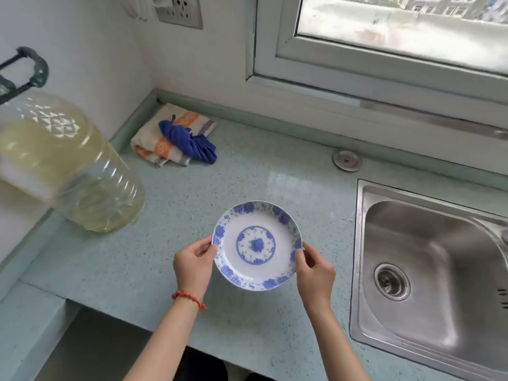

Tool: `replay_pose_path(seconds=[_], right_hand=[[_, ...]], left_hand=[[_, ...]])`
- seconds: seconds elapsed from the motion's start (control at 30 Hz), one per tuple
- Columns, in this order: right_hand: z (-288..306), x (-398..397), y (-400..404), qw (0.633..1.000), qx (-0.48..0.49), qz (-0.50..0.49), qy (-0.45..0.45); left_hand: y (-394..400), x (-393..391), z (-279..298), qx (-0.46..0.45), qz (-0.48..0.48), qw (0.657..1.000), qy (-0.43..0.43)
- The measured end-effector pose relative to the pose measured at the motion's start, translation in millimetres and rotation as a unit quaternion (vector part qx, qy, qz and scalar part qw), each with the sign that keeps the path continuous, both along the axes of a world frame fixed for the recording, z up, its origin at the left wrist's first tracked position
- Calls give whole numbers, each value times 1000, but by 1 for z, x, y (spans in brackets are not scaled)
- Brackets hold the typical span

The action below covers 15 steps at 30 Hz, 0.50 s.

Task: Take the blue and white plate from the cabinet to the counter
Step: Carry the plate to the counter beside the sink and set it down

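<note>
Both hands, left hand point(193, 266) and right hand point(314, 273), grip closed on the plate point(257, 245) at nine and three o'clock over the counter point(192, 193); best lowered level, clear of the sink point(428, 259).

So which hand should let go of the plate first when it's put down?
Probably the right hand. It grips the plate on the side nearest the sink, while the left hand has open counter around it and can steady the plate. It's close, though: both pinch opposite rims alike.

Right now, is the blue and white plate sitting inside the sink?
No, the blue and white plate is over the counter, held at its rim by the left hand and right hand, beside the sink.
</note>
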State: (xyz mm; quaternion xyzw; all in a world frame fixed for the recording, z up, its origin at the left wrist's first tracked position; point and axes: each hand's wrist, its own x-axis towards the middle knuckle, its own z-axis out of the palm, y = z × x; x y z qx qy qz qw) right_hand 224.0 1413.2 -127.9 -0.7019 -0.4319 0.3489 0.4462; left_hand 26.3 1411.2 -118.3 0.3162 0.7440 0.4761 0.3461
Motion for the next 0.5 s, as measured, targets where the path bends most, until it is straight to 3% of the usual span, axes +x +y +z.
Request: replay_pose_path(seconds=[0.5], right_hand=[[-39, -12, 84, 993, -29, -37, -106]], left_hand=[[112, -13, -46, -33, -77, 996, -1]])
